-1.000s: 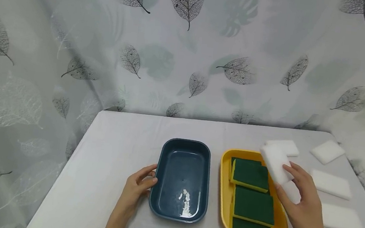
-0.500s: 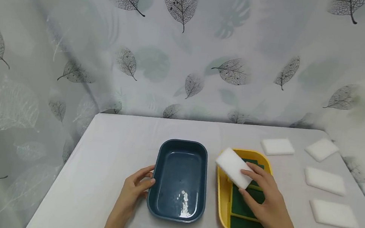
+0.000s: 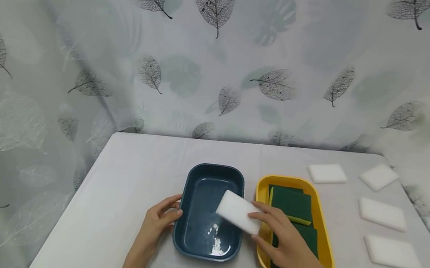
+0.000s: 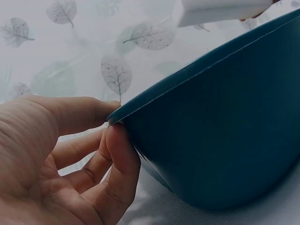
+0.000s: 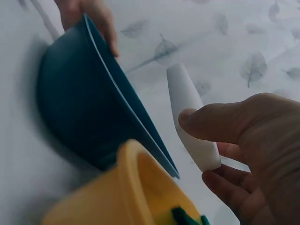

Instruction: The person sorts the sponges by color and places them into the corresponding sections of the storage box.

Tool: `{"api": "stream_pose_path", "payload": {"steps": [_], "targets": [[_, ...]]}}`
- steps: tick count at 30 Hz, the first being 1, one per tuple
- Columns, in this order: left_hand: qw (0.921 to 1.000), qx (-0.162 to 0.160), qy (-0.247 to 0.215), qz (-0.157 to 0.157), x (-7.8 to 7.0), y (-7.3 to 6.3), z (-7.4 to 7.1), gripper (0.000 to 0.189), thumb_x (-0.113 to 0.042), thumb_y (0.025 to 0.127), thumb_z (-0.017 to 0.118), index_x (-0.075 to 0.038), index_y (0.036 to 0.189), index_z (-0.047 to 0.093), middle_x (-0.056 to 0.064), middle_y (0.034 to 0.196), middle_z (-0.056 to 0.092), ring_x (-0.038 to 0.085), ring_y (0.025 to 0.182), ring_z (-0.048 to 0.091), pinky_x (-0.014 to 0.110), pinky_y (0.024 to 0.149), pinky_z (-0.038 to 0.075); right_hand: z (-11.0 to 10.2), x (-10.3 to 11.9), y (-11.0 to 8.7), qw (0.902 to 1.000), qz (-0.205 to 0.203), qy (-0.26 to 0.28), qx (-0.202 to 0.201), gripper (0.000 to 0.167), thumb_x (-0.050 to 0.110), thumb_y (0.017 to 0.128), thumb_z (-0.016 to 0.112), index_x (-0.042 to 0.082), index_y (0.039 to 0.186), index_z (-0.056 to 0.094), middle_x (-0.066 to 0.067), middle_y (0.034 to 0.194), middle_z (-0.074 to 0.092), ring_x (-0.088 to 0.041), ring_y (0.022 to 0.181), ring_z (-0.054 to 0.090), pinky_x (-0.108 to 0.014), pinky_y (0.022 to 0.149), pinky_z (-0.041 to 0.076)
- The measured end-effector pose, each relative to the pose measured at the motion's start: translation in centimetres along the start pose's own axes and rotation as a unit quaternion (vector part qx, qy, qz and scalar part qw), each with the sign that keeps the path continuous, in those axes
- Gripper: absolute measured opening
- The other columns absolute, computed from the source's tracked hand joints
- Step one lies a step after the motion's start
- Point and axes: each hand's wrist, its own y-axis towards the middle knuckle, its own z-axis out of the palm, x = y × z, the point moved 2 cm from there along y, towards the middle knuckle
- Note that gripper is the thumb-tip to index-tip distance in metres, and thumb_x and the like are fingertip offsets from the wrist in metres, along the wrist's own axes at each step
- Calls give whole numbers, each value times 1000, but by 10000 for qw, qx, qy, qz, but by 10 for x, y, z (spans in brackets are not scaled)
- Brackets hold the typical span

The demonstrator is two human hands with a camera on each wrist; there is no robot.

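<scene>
A white sponge [image 3: 234, 210] is held over the right side of a dark blue rectangular basin [image 3: 199, 214]. My right hand [image 3: 286, 243] grips it at its right end, thumb on one face and fingers on the other, as the right wrist view shows for the sponge [image 5: 186, 96]. The basin has nothing lying in it. At its left rim, my left hand [image 3: 159, 217] pinches the edge; in the left wrist view the thumb is on top of the rim and curled fingers are beneath it. The basin [image 4: 220, 112] stands on the white-covered table.
Right of the basin, a yellow tray [image 3: 325, 234] holds several green-and-yellow scouring sponges [image 3: 292, 204], partly covered by my right forearm and hand. Farther right lie several more white sponges, among them one sponge [image 3: 393, 253] near the table's right side. A leaf-patterned curtain [image 3: 231, 64] hangs behind the table.
My right hand has carried the white sponge leftward from the yellow tray's far right edge, across the tray, to above the blue basin. My left hand has stayed at the basin's rim.
</scene>
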Motion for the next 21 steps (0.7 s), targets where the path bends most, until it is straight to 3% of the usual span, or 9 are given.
{"api": "stream_pose_path", "payload": {"steps": [4, 6, 14, 21], "targets": [[10000, -32, -33, -6, 0, -1, -1, 46, -13, 93, 76, -12, 138, 66, 7, 114, 61, 11, 86, 66, 25, 62, 53, 12, 10, 4, 9993, -82, -133, 349, 59, 19, 86, 87, 37, 135, 61, 7, 157, 52, -18, 140, 52, -31, 111, 51], [10000, -29, 14, 2, -1, 1, 1, 46, -15, 93, 76, -12, 138, 67, 9, 115, 62, 12, 89, 65, 25, 62, 53, 17, 12, 5, 9982, -84, -209, 556, 56, 23, 88, 86, 39, 135, 60, 10, 157, 51, -17, 140, 53, -42, 108, 55], [10000, -5, 74, 3, -4, 4, 4, 44, -20, 95, 75, -13, 138, 68, 17, 120, 63, 14, 93, 60, 24, 61, 54, 31, 23, 19, 9906, -230, -101, 1347, 43, 27, 93, 80, 34, 132, 63, 6, 157, 53, -15, 135, 55, -41, 107, 55], [9998, -118, -32, -131, -2, -1, -1, 45, -18, 93, 76, -11, 137, 68, 10, 117, 64, 14, 94, 60, 23, 59, 53, 40, 36, 34, 9710, 37, 48, 2391, 37, 26, 98, 73, 31, 134, 63, 7, 158, 51, -16, 138, 52, -39, 111, 52]]}}
